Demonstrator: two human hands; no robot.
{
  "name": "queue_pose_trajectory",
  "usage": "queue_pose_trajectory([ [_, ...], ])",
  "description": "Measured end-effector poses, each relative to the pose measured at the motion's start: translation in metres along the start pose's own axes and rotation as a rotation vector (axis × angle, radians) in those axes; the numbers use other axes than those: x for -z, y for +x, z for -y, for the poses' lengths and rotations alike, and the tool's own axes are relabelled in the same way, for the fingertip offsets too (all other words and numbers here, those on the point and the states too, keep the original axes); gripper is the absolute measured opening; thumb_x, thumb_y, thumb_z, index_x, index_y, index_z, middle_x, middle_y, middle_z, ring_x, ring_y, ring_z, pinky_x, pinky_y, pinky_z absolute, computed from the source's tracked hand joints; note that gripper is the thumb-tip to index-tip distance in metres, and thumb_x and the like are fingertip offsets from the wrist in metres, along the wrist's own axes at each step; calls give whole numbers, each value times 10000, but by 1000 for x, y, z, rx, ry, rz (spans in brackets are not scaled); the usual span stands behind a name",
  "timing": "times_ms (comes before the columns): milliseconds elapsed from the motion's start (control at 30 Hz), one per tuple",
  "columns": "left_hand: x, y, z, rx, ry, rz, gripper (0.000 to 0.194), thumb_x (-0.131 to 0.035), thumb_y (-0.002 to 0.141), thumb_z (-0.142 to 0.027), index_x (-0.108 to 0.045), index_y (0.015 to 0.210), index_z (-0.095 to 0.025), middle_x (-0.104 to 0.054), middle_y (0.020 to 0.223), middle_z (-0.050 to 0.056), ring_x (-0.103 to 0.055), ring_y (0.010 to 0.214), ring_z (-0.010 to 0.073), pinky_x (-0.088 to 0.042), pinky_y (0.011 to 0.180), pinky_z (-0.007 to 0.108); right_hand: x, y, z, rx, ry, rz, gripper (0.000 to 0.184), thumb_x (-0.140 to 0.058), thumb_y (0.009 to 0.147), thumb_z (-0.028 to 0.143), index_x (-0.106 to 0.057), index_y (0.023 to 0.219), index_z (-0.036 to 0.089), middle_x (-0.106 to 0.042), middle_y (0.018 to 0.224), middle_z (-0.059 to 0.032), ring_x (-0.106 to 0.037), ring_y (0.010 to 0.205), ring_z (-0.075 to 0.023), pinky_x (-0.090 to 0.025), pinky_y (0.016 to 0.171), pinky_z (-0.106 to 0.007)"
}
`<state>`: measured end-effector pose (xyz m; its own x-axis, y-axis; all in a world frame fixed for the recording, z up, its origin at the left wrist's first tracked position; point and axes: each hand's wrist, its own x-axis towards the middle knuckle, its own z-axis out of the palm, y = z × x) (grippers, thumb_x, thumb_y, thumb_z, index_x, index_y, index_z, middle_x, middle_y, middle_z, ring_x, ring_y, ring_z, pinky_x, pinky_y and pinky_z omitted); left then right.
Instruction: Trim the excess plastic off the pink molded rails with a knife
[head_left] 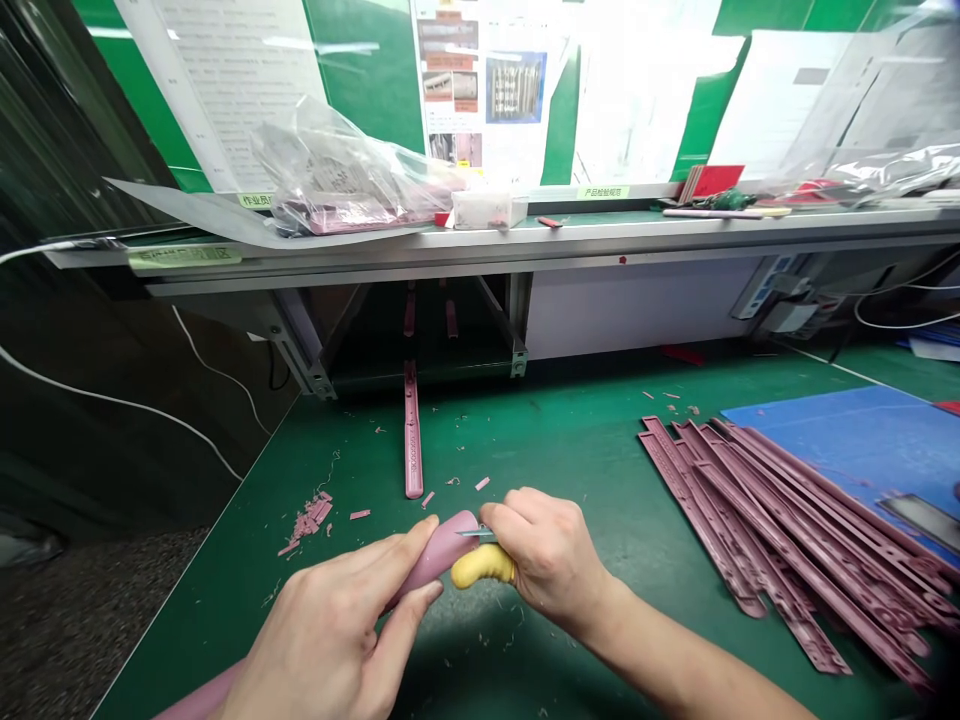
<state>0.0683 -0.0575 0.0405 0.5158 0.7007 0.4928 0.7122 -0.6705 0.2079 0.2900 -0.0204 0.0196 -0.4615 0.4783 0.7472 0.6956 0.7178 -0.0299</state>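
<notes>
My left hand (pixel 337 625) is closed around a long pink plastic strip (pixel 442 550), pinching it near its rounded far end. My right hand (pixel 544 555) is closed on a small blade (pixel 478 533) whose tip rests against that end of the strip; its thumb wears a yellow finger cot (pixel 481 566). Both hands work low over the green table mat (pixel 570 450). The strip's near part runs out under my left hand toward the lower left.
A heap of several pink strips (pixel 780 520) lies to the right, partly on a blue mat (pixel 855 440). One single pink strip (pixel 412 430) lies ahead. Pink shavings (pixel 309 520) are scattered to the left. A shelf rail (pixel 480 245) holds a plastic bag (pixel 337 180).
</notes>
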Motion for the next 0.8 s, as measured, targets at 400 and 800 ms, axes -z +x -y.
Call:
queue_pose_trajectory([
  [400,2,-1,-2,114,-20,36,463,-533,902,-345,-466,1359,-374,-668,1191,-90,-682,980,143,-570,774,182,-2,-2,6,-22,-55,-9,471,-349,999,389,-563,646,163,-468,567,-2,-348,529,-117,-171,525,-279],
  [800,18,18,25,-83,-58,159,432,-515,920,-272,-485,1349,-306,-663,1201,12,-661,997,210,-547,790,301,8,-2,-7,38,208,44,437,-441,965,450,-595,663,174,-483,552,20,-362,506,-96,-206,494,-255],
])
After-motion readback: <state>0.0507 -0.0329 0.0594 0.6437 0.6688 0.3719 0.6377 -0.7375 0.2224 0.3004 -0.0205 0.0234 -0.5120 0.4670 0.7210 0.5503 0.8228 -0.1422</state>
